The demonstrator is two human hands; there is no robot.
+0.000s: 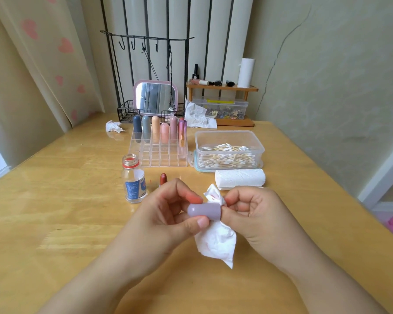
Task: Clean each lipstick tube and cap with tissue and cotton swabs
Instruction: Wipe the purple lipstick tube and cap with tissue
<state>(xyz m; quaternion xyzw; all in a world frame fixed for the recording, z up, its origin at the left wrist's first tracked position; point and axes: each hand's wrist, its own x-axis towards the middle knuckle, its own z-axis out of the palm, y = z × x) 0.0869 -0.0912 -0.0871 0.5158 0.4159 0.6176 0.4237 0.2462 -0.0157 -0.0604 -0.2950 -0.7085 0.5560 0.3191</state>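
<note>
Two grips busy: my left hand (168,207) pinches the lilac cap (204,209), my right hand (247,207) twists tissue (216,236) inside; too hard, I judge, and paper tears off within.

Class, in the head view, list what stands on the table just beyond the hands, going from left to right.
Glass bottle → uncapped lipstick → tissue roll.
</note>
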